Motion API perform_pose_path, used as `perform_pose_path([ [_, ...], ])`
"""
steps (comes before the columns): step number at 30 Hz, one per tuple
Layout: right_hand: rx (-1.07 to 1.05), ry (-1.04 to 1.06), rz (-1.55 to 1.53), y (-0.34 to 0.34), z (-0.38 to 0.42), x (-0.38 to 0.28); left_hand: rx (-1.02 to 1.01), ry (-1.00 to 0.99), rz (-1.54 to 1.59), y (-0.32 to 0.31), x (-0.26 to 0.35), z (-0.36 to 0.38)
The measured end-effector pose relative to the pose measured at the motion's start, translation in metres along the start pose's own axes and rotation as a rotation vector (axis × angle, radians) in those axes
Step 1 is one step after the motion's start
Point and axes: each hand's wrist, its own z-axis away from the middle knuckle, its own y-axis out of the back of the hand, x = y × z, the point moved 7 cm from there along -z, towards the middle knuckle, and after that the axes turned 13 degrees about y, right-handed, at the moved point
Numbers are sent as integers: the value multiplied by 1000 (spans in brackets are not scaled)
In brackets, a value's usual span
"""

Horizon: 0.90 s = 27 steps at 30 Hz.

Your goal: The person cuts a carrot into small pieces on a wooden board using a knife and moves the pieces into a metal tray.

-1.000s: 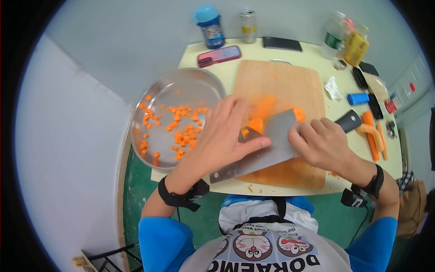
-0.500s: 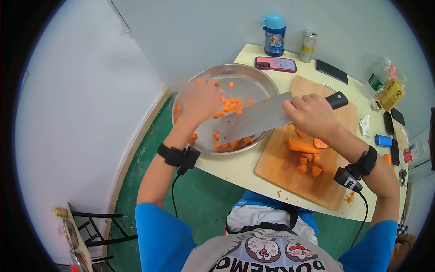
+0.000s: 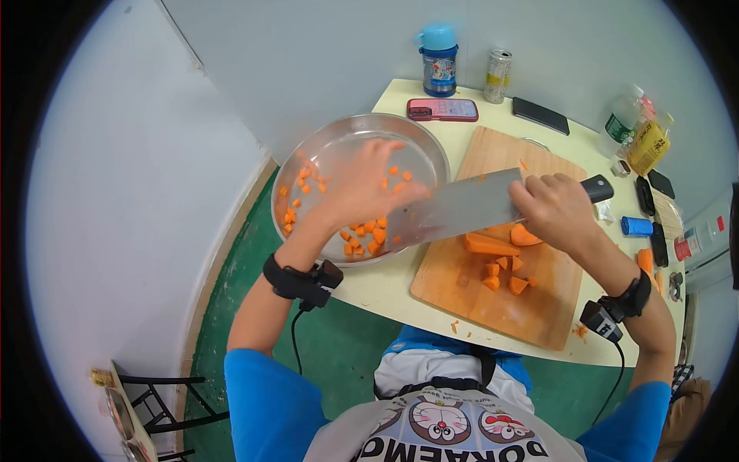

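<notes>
My right hand [image 3: 556, 208] is wrapped round a cleaver [image 3: 462, 206], near the blade's handle end, with the black handle sticking out to the right. The blade spans from the cutting board to the metal pan's right rim. Over the pan [image 3: 354, 127], my left hand [image 3: 369, 185] is blurred, its fingers spread apart near the blade's left end. Diced carrot [image 3: 358, 239] lies scattered in the pan. On the wooden cutting board [image 3: 493, 300] rest a long carrot piece [image 3: 491, 245], a cut carrot piece [image 3: 525, 235] and several smaller chunks [image 3: 517, 285].
A blue bottle [image 3: 439, 65], a can [image 3: 498, 75], a red-cased phone [image 3: 443, 109] and a black phone [image 3: 540, 116] stand or lie along the back. Bottles [image 3: 650, 145], a blue roll [image 3: 637, 226] and more carrot [image 3: 645, 260] are at the right. A black-legged stand is lower left.
The view has shifted, so the table appears further left. My left hand has moved right towards the blade with its fingers spread, and the diced carrot is more spread out in the pan.
</notes>
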Motion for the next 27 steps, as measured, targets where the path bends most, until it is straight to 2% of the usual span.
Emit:
perform_pose_path([
  [1,-9,17,-18,-1,-2,-4,-50,-44,-101,-10,6,3],
  [2,-8,22,-34,1,-5,-7,-49,-44,-104,-13,5,4],
  [4,-10,24,-39,5,-5,-11,-12,-84,-352,-24,1,4],
  [5,-15,25,-41,7,-3,-13,-13,-87,-357,-25,-4,1],
  [7,-9,16,-40,10,10,-13,86,101,-101,-6,-31,-9],
  [9,-9,7,-41,16,27,-6,180,127,-164,8,-55,-11],
  [11,-52,-183,-74,25,55,10,236,156,-122,21,-68,-8],
  [13,-33,-523,-321,31,88,28,215,216,32,24,-62,3],
  [14,-3,-644,-383,36,104,32,173,190,48,15,-42,9],
  [15,-28,-681,-371,40,117,28,111,205,109,7,-24,18],
  [16,-46,-828,-419,42,135,28,56,224,165,-1,-10,26],
  [17,-56,-968,-469,42,150,26,-17,105,187,-15,14,33],
  [20,74,-1095,-504,49,181,6,-197,-226,215,-57,83,59],
  [22,137,-1158,-479,54,199,-7,-207,-404,46,-77,113,70],
  [23,140,-1174,-476,58,203,-15,-219,-415,43,-84,120,73],
  [25,175,-1334,-549,61,216,-28,-375,-278,-92,-111,118,76],
  [27,218,-1358,-578,65,223,-38,-412,-288,-113,-131,113,80],
])
